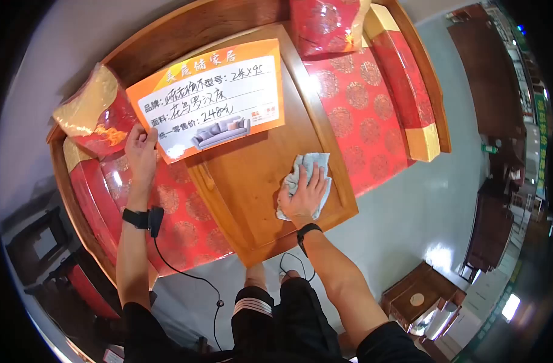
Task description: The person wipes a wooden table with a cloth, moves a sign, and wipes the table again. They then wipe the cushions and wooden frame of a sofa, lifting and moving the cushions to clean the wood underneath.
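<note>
Now the left hand (141, 151) pinches the orange sign (213, 97) over the wooden table (246, 178), fingertips hidden; handwriting reads "24×95". Right hand (304, 195) lies open on the cloth (313, 163) by the table's front edge.

Both arms reach up the frame, left hand (141, 151) at centre left seemingly pinched, right hand (304, 195) spread flat near centre.

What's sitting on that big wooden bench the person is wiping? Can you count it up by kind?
Low wooden table: 1
Orange price sign, held by the left hand: 1
Cloth, under the right hand: 1
Red seat cushions: 2
Red-and-gold pillows: 2
Red bolsters: 2
Total: 9
</note>
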{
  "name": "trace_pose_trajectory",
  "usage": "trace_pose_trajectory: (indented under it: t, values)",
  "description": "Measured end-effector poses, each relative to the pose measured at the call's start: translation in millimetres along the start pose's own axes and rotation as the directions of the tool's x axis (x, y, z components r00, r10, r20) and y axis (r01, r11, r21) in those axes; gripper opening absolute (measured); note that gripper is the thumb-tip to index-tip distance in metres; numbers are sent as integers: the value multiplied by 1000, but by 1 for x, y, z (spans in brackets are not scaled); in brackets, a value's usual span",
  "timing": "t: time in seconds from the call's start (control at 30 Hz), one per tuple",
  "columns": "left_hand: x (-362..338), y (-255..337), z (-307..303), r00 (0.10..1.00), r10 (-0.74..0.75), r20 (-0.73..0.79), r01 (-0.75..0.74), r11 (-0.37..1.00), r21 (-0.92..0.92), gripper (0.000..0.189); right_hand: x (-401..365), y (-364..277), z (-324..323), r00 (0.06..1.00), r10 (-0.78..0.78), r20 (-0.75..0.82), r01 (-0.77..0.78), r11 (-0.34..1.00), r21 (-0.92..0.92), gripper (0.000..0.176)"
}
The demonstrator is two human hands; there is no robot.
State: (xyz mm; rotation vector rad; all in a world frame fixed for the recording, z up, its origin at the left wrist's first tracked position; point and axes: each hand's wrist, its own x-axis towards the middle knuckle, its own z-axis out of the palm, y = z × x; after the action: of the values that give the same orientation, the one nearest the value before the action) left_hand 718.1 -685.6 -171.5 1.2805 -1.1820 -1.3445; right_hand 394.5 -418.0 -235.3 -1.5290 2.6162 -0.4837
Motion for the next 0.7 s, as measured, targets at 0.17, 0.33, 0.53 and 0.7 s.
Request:
trace_pose_trajectory:
  t: [0.17,0.33,0.53,0.7]
  values:
    - [-76,32,-106,938,81,-338,-45,993,113,10,-1,3,7,1000,5,3,-5,1000,-7,72]
    - [-192,30,-203,729,124,-673,-33,989,145,7,-3,1,4,997,-69,-21,68,997,-39,69]
    - [-273,-58,-255,587,-56,-808,283,949,139,14,-3,0,8,989,-125,-79,118,989,-85,65]
    - [-291,-152,-252,518,-89,-851,401,904,150,22,-3,3,13,987,-130,-93,121,988,-96,64]
